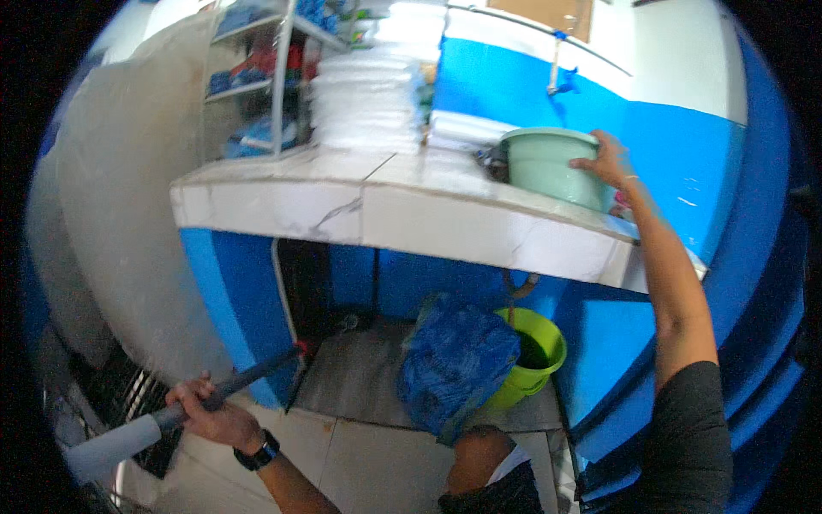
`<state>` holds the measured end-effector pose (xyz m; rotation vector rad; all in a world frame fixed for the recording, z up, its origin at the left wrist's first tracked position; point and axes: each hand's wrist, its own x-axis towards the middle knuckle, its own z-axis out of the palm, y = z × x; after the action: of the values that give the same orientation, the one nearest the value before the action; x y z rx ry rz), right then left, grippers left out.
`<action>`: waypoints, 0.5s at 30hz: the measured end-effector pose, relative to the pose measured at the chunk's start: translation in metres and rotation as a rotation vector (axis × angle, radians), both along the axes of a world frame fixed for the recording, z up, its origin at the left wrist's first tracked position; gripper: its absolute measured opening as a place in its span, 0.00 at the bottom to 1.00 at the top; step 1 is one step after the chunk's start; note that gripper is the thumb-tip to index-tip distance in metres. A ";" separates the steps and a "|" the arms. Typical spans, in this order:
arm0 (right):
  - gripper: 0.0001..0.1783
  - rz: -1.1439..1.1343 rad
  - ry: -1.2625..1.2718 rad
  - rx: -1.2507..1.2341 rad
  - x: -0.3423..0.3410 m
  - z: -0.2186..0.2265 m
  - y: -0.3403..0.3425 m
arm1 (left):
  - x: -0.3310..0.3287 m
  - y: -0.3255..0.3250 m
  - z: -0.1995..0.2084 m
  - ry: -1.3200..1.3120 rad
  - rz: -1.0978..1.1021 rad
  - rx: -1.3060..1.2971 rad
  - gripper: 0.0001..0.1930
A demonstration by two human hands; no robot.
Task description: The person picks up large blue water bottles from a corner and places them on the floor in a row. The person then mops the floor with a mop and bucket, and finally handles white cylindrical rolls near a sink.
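Note:
My left hand (214, 417), with a dark watch at the wrist, is closed around a dark grey pole (257, 373). The pole has a thicker pale section (116, 450) at its lower left and a red piece near its far end. Up at the right, my right hand (610, 160) grips the rim and side of a pale green basin (546, 168), thumb on the outer wall. That basin stands upright on a white tiled counter (282, 201), near its right end. What it holds is hidden by its wall.
Under the counter are a blue plastic bag (454, 364) and a lime green bucket (541, 351). A tap (561, 84) sticks out of the blue wall above the basin. White stacked packs (364, 103) and a shelf (278, 77) stand at the back left. Large translucent wrapped bulk (128, 206) fills the left.

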<state>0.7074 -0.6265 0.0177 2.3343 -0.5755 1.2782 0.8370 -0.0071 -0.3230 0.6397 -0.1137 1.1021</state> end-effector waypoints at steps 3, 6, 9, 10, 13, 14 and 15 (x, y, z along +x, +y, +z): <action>0.39 0.068 -0.038 -0.187 -0.001 -0.007 -0.002 | -0.006 0.002 0.006 -0.002 0.041 0.006 0.05; 0.31 0.183 -0.183 -0.390 0.000 -0.012 -0.008 | -0.009 0.000 0.005 -0.010 0.029 0.071 0.06; 0.25 0.257 -0.235 -0.467 0.005 -0.013 -0.013 | -0.009 0.001 -0.001 -0.005 0.051 0.085 0.07; 0.25 0.233 -0.208 -0.467 0.007 -0.014 -0.014 | -0.008 0.001 -0.002 -0.001 0.070 0.055 0.07; 0.24 0.179 -0.195 -0.416 0.018 -0.015 -0.014 | -0.009 0.014 0.000 -0.003 -0.003 0.049 0.08; 0.23 0.259 -0.199 -0.413 0.020 -0.016 -0.014 | -0.012 0.022 0.004 0.034 -0.034 0.010 0.08; 0.23 0.315 -0.170 -0.369 0.020 -0.018 -0.013 | -0.012 0.024 0.008 -0.025 -0.037 0.096 0.05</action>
<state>0.7272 -0.6397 -0.0002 2.0710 -0.0083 1.5802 0.8251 0.0165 -0.3146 0.7073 -0.2005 1.0739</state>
